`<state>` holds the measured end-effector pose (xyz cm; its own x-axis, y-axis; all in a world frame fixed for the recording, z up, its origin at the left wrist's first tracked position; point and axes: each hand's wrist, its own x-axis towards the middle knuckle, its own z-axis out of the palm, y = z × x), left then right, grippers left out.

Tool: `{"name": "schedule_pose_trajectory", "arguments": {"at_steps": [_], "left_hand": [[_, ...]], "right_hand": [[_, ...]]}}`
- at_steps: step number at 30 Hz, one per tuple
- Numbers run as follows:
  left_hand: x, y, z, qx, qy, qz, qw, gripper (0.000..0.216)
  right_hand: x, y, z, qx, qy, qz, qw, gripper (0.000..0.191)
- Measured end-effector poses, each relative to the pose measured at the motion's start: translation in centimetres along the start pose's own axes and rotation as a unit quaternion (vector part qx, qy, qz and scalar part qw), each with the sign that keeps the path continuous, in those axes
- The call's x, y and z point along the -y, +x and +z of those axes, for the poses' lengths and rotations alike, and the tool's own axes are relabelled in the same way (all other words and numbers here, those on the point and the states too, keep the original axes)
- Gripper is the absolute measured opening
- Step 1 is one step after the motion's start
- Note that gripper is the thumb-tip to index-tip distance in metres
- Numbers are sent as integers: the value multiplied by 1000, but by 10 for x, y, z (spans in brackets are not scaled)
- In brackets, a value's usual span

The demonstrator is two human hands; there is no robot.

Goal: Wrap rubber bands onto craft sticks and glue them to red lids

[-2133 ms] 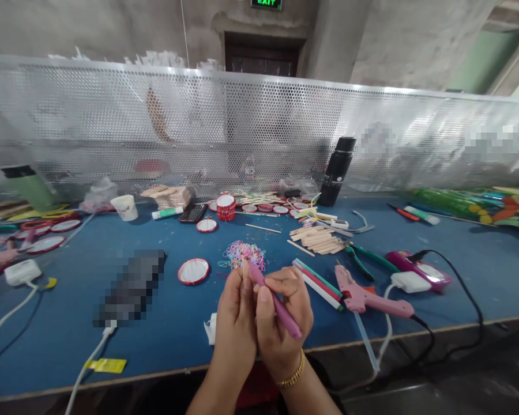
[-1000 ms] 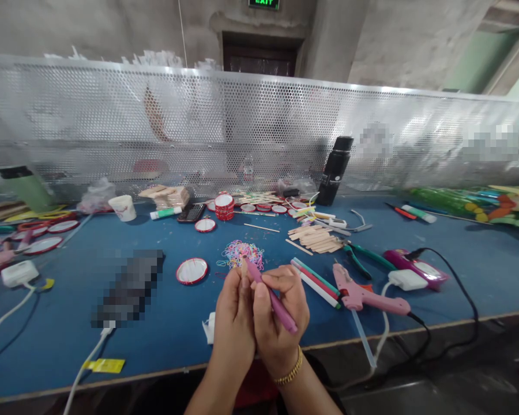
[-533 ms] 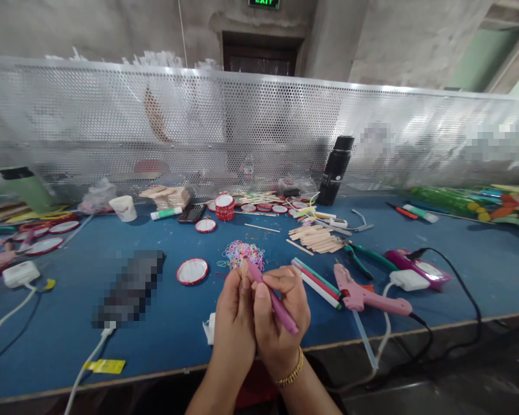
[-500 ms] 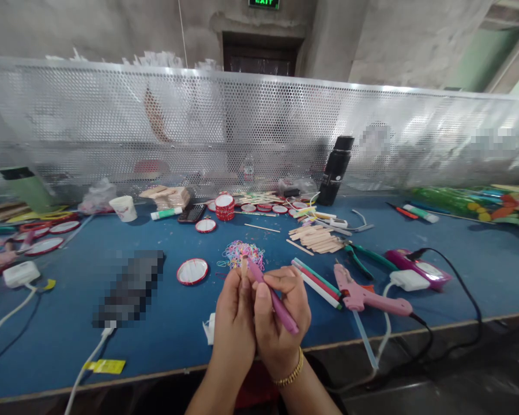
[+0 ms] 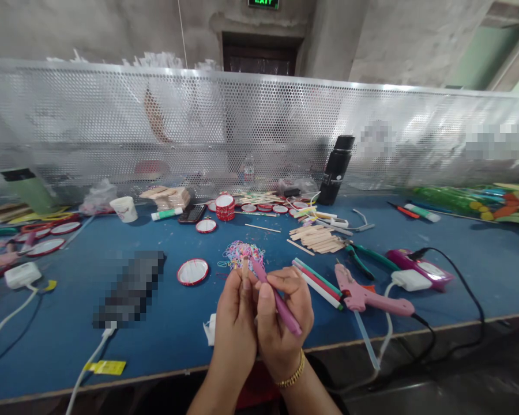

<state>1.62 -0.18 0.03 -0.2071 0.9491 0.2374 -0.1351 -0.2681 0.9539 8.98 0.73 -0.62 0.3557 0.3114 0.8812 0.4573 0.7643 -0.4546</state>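
Note:
Between the fingers of my left hand (image 5: 234, 314) a wooden craft stick (image 5: 245, 266) stands upright, its top end showing a dark mark. My right hand (image 5: 285, 314) grips a purple marker (image 5: 281, 305), slanted with its tip up beside the stick's end. Both hands touch each other over the front of the blue table. Just beyond the fingertips lies a heap of colourful rubber bands (image 5: 242, 252). A round white disc with a red rim (image 5: 192, 271) rests to the left of my hands.
Right of my hands lie several markers (image 5: 318, 282), a pink glue gun (image 5: 358, 294), green-handled pliers (image 5: 372, 256) and a pile of craft sticks (image 5: 315, 238). A black bottle (image 5: 337, 170) stands near the perforated metal screen (image 5: 277, 127). A phone (image 5: 130, 291) with a cable is at left.
The marker's tip has shifted slightly right, away from the stick's end, and my right hand has moved a little to the right. My left hand keeps its hold on the stick.

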Motion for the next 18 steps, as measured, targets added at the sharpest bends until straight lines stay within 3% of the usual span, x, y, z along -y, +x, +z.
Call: {"name": "schedule_pose_trajectory", "arguments": {"at_steps": [4,8,12,18], "left_hand": [[3,0,1,-17,-21,-1,1000,42],[0,0,0,5,-8,-2,1000,41],[-4,0,0,-3,-28,4,1000,41],[-11,-1,1,7,-35,-15,999,46]], "right_hand": [[-1,-1,0,22,15,6,1000,8],[-1,-2,1,4,10,4,1000,11],[-1,-2,1,37,26,3,999,10],[-1,-3,1,5,-3,7,1000,10]]}}
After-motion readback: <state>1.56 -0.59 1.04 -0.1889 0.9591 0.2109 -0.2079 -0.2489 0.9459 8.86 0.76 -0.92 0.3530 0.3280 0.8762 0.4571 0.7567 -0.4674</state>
